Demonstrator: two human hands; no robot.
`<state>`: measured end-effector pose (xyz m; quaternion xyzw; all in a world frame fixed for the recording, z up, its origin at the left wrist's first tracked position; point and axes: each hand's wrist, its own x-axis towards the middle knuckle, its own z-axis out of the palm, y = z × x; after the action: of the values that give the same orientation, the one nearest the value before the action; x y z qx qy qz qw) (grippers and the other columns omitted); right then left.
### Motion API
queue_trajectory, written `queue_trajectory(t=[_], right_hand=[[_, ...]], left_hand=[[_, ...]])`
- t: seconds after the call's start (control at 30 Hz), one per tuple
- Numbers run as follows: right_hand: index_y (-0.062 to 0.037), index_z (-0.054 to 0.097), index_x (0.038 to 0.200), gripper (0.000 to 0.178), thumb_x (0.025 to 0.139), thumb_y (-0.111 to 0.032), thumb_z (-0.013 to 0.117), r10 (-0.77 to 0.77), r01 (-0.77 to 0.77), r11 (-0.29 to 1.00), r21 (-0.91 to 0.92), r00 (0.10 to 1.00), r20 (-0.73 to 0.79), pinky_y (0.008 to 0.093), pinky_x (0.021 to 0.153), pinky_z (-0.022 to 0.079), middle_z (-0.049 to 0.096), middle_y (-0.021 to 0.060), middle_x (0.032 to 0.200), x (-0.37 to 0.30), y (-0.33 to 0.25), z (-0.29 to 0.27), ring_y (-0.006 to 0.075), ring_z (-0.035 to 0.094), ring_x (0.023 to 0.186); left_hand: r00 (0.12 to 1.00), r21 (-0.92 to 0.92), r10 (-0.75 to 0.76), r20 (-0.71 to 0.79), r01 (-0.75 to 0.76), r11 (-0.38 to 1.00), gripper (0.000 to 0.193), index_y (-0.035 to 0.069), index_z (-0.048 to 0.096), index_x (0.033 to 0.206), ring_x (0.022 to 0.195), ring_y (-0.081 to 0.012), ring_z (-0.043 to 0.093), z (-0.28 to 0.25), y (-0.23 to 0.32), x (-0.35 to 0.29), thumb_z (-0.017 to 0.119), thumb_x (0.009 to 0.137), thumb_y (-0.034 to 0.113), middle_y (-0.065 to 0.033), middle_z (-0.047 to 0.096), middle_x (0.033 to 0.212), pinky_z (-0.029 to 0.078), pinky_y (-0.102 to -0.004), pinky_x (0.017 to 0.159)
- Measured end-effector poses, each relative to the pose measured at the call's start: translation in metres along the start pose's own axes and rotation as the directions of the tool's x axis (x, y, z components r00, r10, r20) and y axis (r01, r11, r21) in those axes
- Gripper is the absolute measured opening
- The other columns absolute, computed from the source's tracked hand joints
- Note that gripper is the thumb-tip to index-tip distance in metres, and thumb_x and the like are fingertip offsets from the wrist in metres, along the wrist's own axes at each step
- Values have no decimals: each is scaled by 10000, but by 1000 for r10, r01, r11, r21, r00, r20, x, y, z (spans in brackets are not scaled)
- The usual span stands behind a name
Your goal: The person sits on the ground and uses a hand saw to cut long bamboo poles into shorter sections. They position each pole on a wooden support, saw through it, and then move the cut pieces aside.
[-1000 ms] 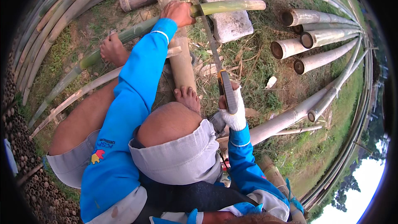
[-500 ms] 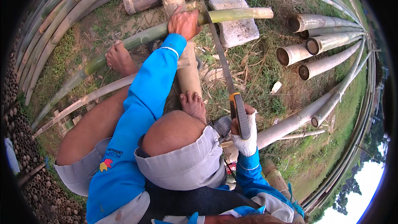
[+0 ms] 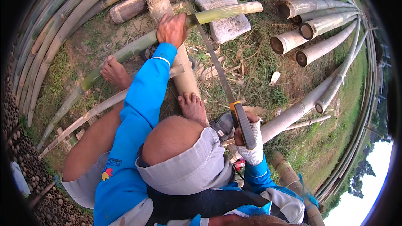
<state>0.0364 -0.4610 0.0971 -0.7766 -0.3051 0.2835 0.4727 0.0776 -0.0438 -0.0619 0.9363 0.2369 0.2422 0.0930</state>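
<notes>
My bare left hand [image 3: 172, 30] grips a green bamboo pole [image 3: 136, 42] where it crosses over a thicker bamboo log [image 3: 184, 69]. Wearing a white fingerless glove, my right hand [image 3: 250, 138] is closed round the black and orange handle of a hand saw [image 3: 217, 65]. The saw's long blade reaches away from me and lies against the pole just right of my left hand, at a cut line. Beyond the blade the pole's pale end sticks out to the right, over a grey concrete block [image 3: 228, 16]. My bare feet stand either side of the log's left edge.
Long bamboo poles [image 3: 79, 21] lie in a curved row at the left. Thick cut bamboo poles [image 3: 289, 42] point toward me at the right. Stacked short bamboo pieces [image 3: 50, 201] fill the lower left. Wood shavings [image 3: 217, 69] lie on the grass, and a dark power tool [image 3: 224, 123] sits by my knee.
The view has shifted, so the scene sits a little further left. The saw handle has drawn slightly back toward me, its blade still at the pole; my left hand keeps its grip.
</notes>
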Motion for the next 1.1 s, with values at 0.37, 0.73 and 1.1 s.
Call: queue_trajectory(t=[0.37, 0.73, 1.1], right_hand=[[-22, 458, 1442, 587, 893, 68, 646, -167, 175, 980, 90, 982, -92, 292, 900, 514, 569, 83, 1122, 137, 71, 72, 148, 579, 950], [-36, 484, 1452, 514, 969, 107, 586, -364, 387, 913, 125, 915, -173, 256, 922, 482, 580, 58, 1200, 149, -37, 55, 126, 569, 1029], [-53, 534, 1397, 418, 1005, 90, 553, 9, 23, 682, 731, 999, -40, 186, 706, 480, 570, 16, 1042, 135, 15, 54, 52, 529, 836]], left_hand=[[998, 19, -55, 31, 55, 998, 400, 136, 714, 1092, 946, -345, 746, 2, -6, 7, 897, 774, 295, -134, 774, 933, 495, -499, 1120], [998, 2, -17, -64, 17, 1000, 441, 116, 646, 1103, 1074, -336, 698, 2, 1, -9, 902, 762, 227, -106, 710, 1015, 456, -543, 1137], [889, 16, -179, 422, 191, 982, 417, 109, 806, 1081, 1070, -384, 756, -10, 13, 36, 857, 794, 407, -215, 798, 1055, 368, -550, 1238]])
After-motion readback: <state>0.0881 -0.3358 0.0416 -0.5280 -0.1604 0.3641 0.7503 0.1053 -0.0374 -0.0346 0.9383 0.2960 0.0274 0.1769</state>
